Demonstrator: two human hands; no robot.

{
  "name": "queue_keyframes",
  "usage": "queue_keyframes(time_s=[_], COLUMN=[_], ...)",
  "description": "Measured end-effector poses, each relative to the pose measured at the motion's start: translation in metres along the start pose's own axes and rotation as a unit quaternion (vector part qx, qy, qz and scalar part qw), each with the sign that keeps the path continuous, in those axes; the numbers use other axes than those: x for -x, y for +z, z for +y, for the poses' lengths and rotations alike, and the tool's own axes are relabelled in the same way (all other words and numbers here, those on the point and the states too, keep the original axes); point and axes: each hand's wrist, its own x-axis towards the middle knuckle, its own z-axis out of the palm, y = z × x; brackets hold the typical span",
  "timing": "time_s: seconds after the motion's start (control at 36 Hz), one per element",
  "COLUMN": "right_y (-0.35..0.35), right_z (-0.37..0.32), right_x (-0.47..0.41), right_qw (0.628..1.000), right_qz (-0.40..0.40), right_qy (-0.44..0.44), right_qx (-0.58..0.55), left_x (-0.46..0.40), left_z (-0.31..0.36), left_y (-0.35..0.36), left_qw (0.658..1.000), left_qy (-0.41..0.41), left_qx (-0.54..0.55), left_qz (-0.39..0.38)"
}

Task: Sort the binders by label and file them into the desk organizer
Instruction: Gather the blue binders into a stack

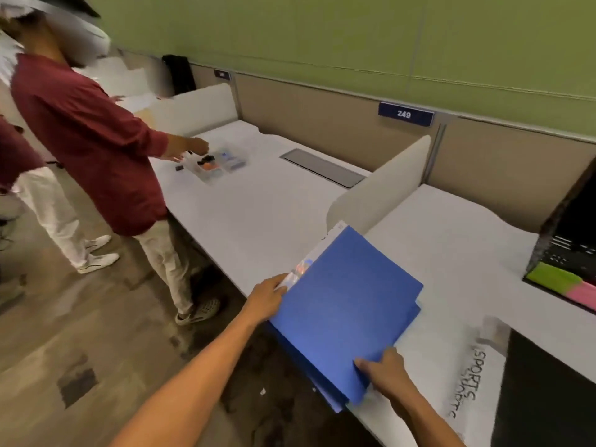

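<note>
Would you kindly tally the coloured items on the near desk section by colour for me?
Blue binders: at least 2, stacked and partly hidden, so the exact count is unclear
Green paper pad: 1
Pink paper pad: 1
Total: at least 4

Blue sign (405,114) on partition — "249"; white binder spine (471,379) — "SPORTS".

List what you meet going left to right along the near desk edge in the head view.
Left hand → blue binders → right hand → white sheet lettered "SPORTS" → black desk organizer with green and pink folders.
</note>
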Motion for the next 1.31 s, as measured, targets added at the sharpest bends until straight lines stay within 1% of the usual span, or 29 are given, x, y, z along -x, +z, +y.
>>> queue_keyframes(time_s=[0.11, 0.19, 0.25, 0.42, 0.5, 0.58, 0.64, 0.75, 0.89, 1.0, 1.08, 1.11, 1.17, 1.22, 1.25, 1.31], right_y=[0.015, 0.025, 0.029, 0.036, 0.041, 0.04, 0.036, 0.027, 0.021, 0.016, 0.013, 0.012, 0.009, 0.003, 0.0, -0.008], right_z=[-0.001, -0.001, -0.004, -0.01, -0.009, -0.008, -0.008, -0.006, 0.001, 0.004, 0.006, 0.007, 0.008, 0.008, 0.008, 0.01], right_x=[-0.004, -0.002, 0.0, 0.011, 0.016, 0.017, 0.017, 0.022, 0.037, 0.05, 0.06, 0.063, 0.07, 0.078, 0.081, 0.09], right_qw=[0.997, 0.994, 0.993, 0.986, 0.975, 0.958, 0.951, 0.947, 0.956, 0.968, 0.971, 0.971, 0.969, 0.961, 0.956, 0.947], right_qz=[0.048, 0.08, 0.091, 0.099, 0.132, 0.183, 0.201, 0.199, 0.195, 0.183, 0.197, 0.206, 0.234, 0.267, 0.281, 0.306], right_qy=[0.057, 0.069, 0.071, 0.088, 0.113, 0.132, 0.15, 0.192, 0.177, 0.154, 0.129, 0.117, 0.081, 0.037, 0.021, 0.0], right_qx=[0.007, 0.02, 0.039, 0.1, 0.139, 0.175, 0.179, 0.161, 0.132, 0.073, 0.034, 0.024, -0.014, -0.061, -0.075, -0.096], left_x=[-0.022, -0.038, -0.045, -0.052, -0.051, -0.047, -0.044, -0.041, -0.045, -0.045, -0.038, -0.035, -0.03, -0.022, -0.018, -0.009], left_z=[-0.017, -0.026, -0.032, -0.046, -0.048, -0.037, -0.025, -0.006, -0.002, -0.003, -0.002, -0.001, 0.001, 0.009, 0.015, 0.027], left_y=[0.007, 0.014, 0.016, 0.019, 0.026, 0.037, 0.046, 0.062, 0.072, 0.077, 0.078, 0.077, 0.075, 0.074, 0.076, 0.081], left_qw=[0.999, 0.999, 0.999, 0.997, 0.996, 0.993, 0.99, 0.985, 0.983, 0.983, 0.983, 0.986, 0.989, 0.977, 0.97, 0.961], left_qy=[0.016, 0.018, 0.014, 0.049, 0.047, 0.071, 0.087, 0.098, 0.113, 0.122, 0.138, 0.139, 0.146, 0.191, 0.215, 0.252], left_qx=[0.002, -0.009, -0.01, 0.02, 0.025, 0.033, 0.037, 0.029, 0.023, 0.031, 0.04, 0.029, -0.024, -0.033, -0.018, 0.009], left_qz=[-0.028, -0.041, -0.043, -0.06, -0.077, -0.094, -0.105, -0.136, -0.14, -0.13, -0.112, -0.087, 0.012, 0.092, 0.108, 0.108])
